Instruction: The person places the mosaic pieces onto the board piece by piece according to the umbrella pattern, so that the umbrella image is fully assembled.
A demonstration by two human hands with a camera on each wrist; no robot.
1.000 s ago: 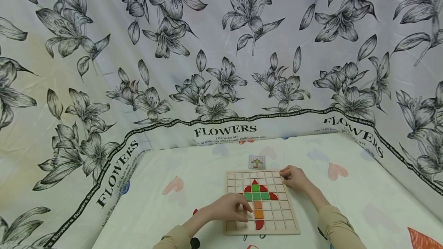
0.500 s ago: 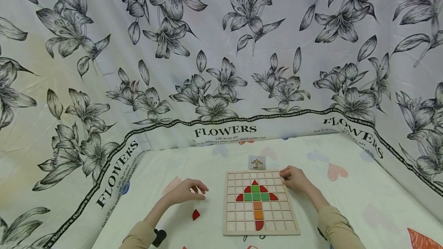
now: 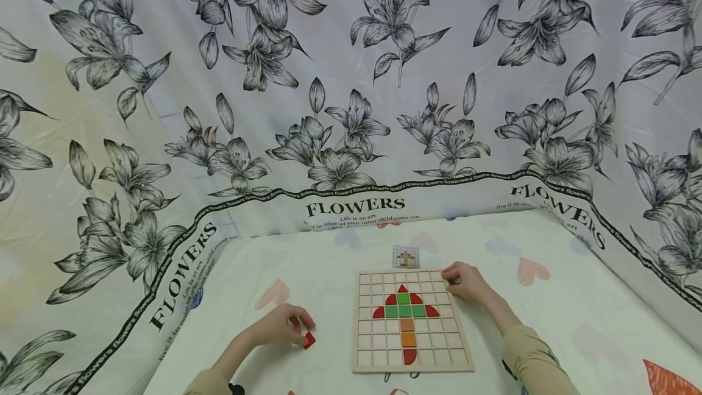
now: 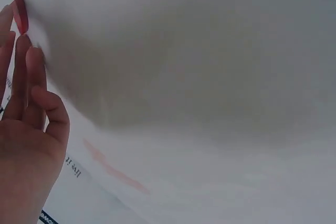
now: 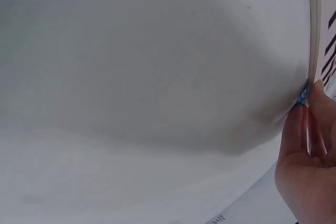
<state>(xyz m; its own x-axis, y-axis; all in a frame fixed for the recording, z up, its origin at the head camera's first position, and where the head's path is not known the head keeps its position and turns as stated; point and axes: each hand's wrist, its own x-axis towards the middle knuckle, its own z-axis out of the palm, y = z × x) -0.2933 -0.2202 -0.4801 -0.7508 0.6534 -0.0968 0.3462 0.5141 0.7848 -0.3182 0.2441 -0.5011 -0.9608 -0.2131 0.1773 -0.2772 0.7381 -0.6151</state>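
To the left of the board my left hand (image 3: 281, 325) pinches a red quarter-round tile (image 3: 309, 340) at the cloth. The left wrist view has that tile tipped on edge between thumb and fingertips. A square wooden grid board (image 3: 439, 346) lies flat, bearing an arrow-like pattern: a red triangle (image 3: 403, 289) on top, green squares (image 3: 404, 311) with red rounded tiles at the sides, then orange squares (image 3: 408, 339) and a red quarter-round tile at the bottom. My right hand (image 3: 467, 283) holds the board's far right corner between thumb and fingers; in the right wrist view something blue shows there.
A small picture card (image 3: 405, 256) with a similar pattern lies behind the board. The white cloth (image 3: 323, 285) with printed hearts covers the table. A floral curtain (image 3: 351, 108) stands behind and at the sides. Red shapes are partly visible at the lower edge.
My left hand has moved left from over the board, uncovering a red tile there, then come down and taken hold of the loose red quarter-round tile. My right hand has stayed at the board's corner.
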